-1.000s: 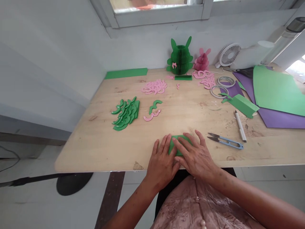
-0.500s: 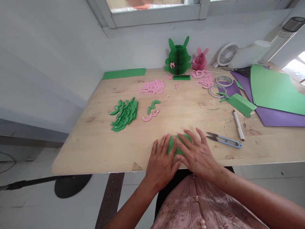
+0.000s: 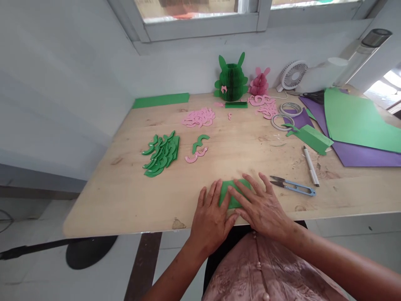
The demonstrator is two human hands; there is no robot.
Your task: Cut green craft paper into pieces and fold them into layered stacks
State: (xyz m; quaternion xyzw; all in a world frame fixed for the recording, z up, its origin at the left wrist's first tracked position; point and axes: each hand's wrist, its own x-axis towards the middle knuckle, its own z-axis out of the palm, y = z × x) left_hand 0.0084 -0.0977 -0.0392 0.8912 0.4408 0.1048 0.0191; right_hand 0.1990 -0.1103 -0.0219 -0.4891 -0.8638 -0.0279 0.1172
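Note:
A small piece of green paper [image 3: 233,202] lies flat near the front edge of the wooden table [image 3: 150,205]. My left hand [image 3: 211,217] rests on its left end, fingers stretched out flat. Over the right end, my right hand [image 3: 261,205] presses down with its fingers spread. Both thumbs come close together at the paper's near edge. Just right of my right hand lie blue-handled thread snips [image 3: 294,186], and beyond them a white marker [image 3: 310,167]. A green wavy paper cutout [image 3: 199,143] and a pink one [image 3: 196,155] lie ahead of my left hand.
Stacked green cutouts [image 3: 161,154] lie to the left, with pink cutouts [image 3: 199,117] behind. Against the wall stand a green honeycomb-paper figure [image 3: 232,81], a pink one [image 3: 260,82] and a small fan [image 3: 293,75]. Tape rolls [image 3: 282,122] and green sheets [image 3: 360,121] sit at right.
The camera view has shifted slightly, so the table appears a little lower. Both hands stay on the green paper; the right hand's fingers have moved slightly apart from the left hand's, showing more paper.

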